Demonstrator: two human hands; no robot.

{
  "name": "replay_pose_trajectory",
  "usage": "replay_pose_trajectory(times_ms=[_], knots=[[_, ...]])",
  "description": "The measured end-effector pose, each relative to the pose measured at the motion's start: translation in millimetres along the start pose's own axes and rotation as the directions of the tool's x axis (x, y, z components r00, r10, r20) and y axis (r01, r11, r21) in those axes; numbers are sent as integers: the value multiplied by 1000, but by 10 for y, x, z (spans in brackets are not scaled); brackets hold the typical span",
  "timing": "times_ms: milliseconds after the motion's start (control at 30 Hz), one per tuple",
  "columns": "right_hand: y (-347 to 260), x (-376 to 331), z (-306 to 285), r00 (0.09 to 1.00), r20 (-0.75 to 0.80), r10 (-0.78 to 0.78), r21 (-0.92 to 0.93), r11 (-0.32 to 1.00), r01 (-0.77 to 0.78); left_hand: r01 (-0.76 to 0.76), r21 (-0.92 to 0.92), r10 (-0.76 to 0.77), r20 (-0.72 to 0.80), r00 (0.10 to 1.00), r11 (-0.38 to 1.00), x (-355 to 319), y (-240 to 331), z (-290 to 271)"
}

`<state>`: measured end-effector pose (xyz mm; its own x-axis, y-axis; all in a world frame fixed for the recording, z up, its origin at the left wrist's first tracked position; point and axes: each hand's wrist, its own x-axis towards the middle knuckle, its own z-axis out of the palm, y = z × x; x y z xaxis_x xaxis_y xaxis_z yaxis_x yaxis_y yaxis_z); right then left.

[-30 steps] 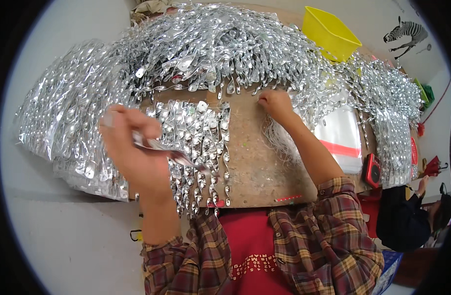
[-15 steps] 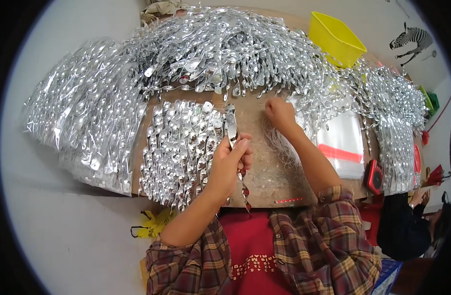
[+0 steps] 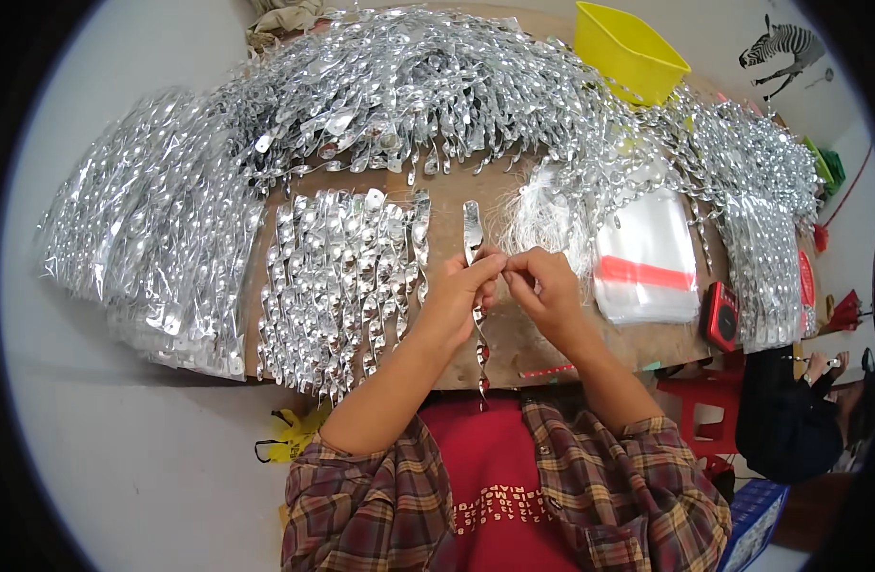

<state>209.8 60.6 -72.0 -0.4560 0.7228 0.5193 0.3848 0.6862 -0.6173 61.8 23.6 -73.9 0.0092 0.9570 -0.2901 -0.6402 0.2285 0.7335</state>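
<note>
My left hand (image 3: 461,288) is closed around a twisted silver strip (image 3: 482,348). The strip's flat top end stands above the fingers, and its spiral tail hangs toward the table's near edge. My right hand (image 3: 549,291) is pinched, its fingertips against those of my left hand; whatever it holds is too fine to make out. Just beyond my right hand is a loose bundle of thin white strings (image 3: 544,214). Rows of similar twisted strips (image 3: 342,276) lie side by side left of my hands.
Heaped silver spirals (image 3: 399,86) cover the table's far side. Bagged spirals (image 3: 152,229) hang over its left end. On the right are clear plastic sleeves (image 3: 652,243) with a red band, a red radio-like box (image 3: 721,316) and a yellow bin (image 3: 638,52). Another person (image 3: 790,419) sits at far right.
My right hand has come from the string bundle back to my left hand, and their fingertips meet. My left hand has shifted slightly right with the silver strip.
</note>
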Motion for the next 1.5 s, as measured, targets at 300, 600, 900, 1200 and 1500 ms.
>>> replay_pose_trajectory(times_ms=[300,600,900,1200,1500], knots=[[-207,290,-249,956,261,136,642,714,-277,-66,109,59,66,996,992,-241,260,128],[-437,353,-560,982,189,4,270,961,-56,-182,312,185,19,983,933,-439,279,168],[-585,416,-541,993,34,109,463,879,-112,-271,388,181,254,950,881,-493,210,148],[-470,436,-485,982,-12,186,482,862,-158,-252,320,166,272,948,913,-483,223,122],[-424,414,-485,980,-3,198,483,858,-172,-221,279,155,241,958,935,-505,228,147]])
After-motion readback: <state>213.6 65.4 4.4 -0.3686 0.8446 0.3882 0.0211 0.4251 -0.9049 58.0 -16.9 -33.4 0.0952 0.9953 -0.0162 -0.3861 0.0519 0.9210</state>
